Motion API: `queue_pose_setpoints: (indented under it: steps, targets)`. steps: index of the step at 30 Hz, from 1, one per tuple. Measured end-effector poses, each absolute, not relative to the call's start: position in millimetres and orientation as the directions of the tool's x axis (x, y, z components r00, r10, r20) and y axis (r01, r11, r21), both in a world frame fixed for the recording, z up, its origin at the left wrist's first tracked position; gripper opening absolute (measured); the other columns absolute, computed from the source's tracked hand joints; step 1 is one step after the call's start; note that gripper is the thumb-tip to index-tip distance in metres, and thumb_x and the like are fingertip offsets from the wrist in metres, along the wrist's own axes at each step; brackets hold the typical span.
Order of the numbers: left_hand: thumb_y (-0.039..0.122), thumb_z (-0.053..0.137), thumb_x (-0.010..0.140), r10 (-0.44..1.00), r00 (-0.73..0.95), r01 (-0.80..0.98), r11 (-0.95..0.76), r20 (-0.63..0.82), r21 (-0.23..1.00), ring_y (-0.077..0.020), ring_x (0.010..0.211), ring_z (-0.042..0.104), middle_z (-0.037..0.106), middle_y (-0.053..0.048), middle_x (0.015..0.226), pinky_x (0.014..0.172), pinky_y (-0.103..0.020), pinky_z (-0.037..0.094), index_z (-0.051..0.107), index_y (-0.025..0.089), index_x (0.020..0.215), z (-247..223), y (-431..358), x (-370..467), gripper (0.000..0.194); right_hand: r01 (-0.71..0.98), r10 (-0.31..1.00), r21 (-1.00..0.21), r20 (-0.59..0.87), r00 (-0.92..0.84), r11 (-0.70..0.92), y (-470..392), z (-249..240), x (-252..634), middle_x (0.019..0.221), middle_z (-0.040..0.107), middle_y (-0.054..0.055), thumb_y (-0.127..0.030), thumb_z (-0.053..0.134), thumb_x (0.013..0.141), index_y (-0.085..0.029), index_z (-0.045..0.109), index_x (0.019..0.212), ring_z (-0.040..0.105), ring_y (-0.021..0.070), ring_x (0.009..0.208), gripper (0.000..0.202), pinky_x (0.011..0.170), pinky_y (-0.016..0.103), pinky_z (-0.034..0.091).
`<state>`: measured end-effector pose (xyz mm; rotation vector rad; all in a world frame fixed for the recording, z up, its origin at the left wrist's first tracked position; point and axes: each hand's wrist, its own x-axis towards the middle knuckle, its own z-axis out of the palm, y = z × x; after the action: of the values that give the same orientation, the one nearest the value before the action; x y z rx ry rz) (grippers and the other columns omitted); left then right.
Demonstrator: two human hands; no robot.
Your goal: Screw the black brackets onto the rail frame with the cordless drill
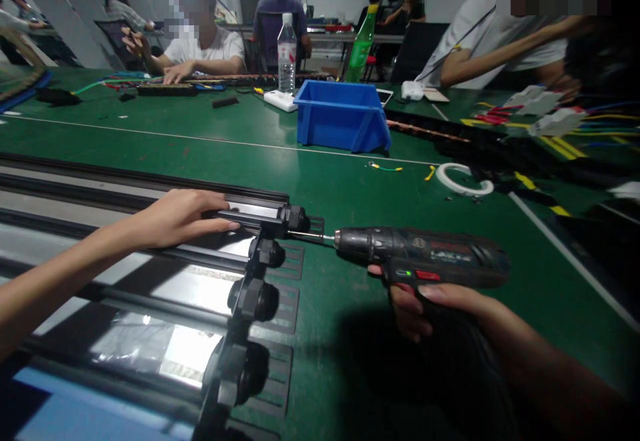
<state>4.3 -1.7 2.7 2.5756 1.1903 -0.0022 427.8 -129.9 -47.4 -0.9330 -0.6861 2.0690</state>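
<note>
My right hand [440, 308] is wrapped around the handle of a black cordless drill [420, 248], a finger at its red trigger. The drill points left, and its long thin bit [307, 234] reaches the end of the farthest bar, beside a black cable gland [294, 217]. My left hand [173, 218] lies over that black-and-silver bar [255, 212], thumb on the near side and fingers on the far side. Several similar bars lie side by side, each ending in a black gland and a flat slotted tab [289, 262]. Where the bit tip meets the bar is too small to make out.
Beyond the bars stands a blue bin [340, 118], near a clear water bottle [287, 54] and a green bottle [361, 44]. A white ring-shaped coil [465, 180] and short yellow-ended wires [387, 167] lie on the green table [200, 151]. Other people sit across the table.
</note>
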Motion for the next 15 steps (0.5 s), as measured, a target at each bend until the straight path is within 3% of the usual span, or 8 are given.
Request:
queue_pose_setpoints:
  steps: [7,15]
  targets:
    - [0.058,0.049,0.102,0.745,0.654,0.747,-0.607,-0.134,0.273,-0.0178,0.078,0.059,0.061,-0.002,0.085,0.067,-0.025,0.034,0.061,0.019,0.086,2.0,-1.7,4.6,0.044,-0.4,0.798,-0.709,-0.399,-0.451,-0.581,-130.1,-46.9,428.8,0.081,0.063,0.002,-0.032,0.076,0.084,-0.02,0.07,0.128,0.061,0.0175,0.068,0.046,0.066,0.035,0.053]
    - [0.059,0.049,0.101,0.742,0.658,0.742,-0.612,-0.127,0.273,-0.0181,0.078,0.059,0.061,-0.002,0.085,0.066,-0.025,0.034,0.061,0.019,0.087,1.6,-1.4,3.6,0.044,-0.429,0.8,-0.694,-0.379,-0.465,-0.578,-129.3,-49.4,428.8,0.078,0.061,0.001,-0.029,0.074,0.085,-0.019,0.069,0.129,0.058,0.0156,0.062,0.046,0.063,0.034,0.053]
